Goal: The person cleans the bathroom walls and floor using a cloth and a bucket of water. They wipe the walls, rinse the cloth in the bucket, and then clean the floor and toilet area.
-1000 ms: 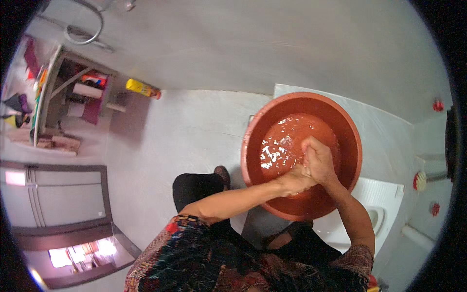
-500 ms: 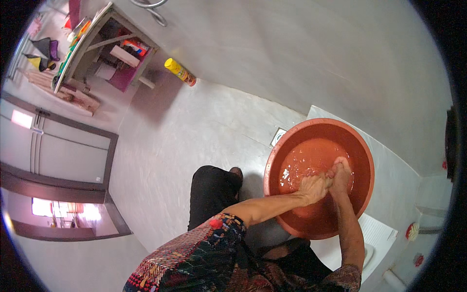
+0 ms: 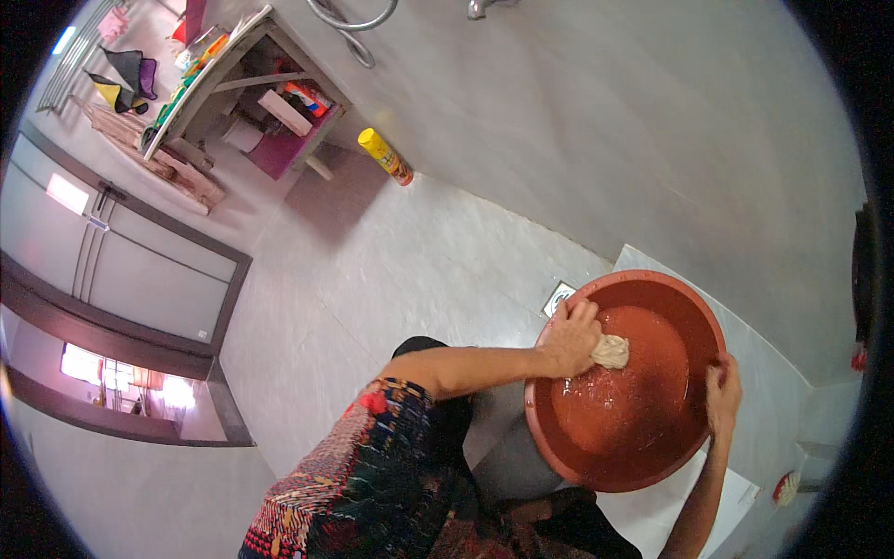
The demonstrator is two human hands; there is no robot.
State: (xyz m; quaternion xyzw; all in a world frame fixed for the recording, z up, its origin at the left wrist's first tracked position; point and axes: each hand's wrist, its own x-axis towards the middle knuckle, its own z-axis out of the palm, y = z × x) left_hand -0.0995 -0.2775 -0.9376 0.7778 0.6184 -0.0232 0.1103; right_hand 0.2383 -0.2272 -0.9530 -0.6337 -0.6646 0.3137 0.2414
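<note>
A round reddish-brown plastic basin (image 3: 705, 447) holds shallow water with light glinting on it. At the basin's left side, my left hand (image 3: 570, 341) is closed around a wet, bunched cream cloth (image 3: 611, 352), which sticks out toward the middle. The fingers of that hand also lie against the left rim; their exact grip is partly hidden. Across from it, my right hand (image 3: 722, 393) grips the right rim, its fingers curled over the inside edge.
A square floor drain (image 3: 559, 298) lies beside the basin's far left edge. A yellow-capped spray can (image 3: 386, 156) stands by the wall, near a low shelf table (image 3: 214, 88) with things on it. A grey door (image 3: 140, 261) is at left, a metal tap (image 3: 478, 7) at top.
My hands were together over the water, wringing something pale. They have parted: the left moved to the left rim with the cloth, the right took hold of the right rim. The view has shifted.
</note>
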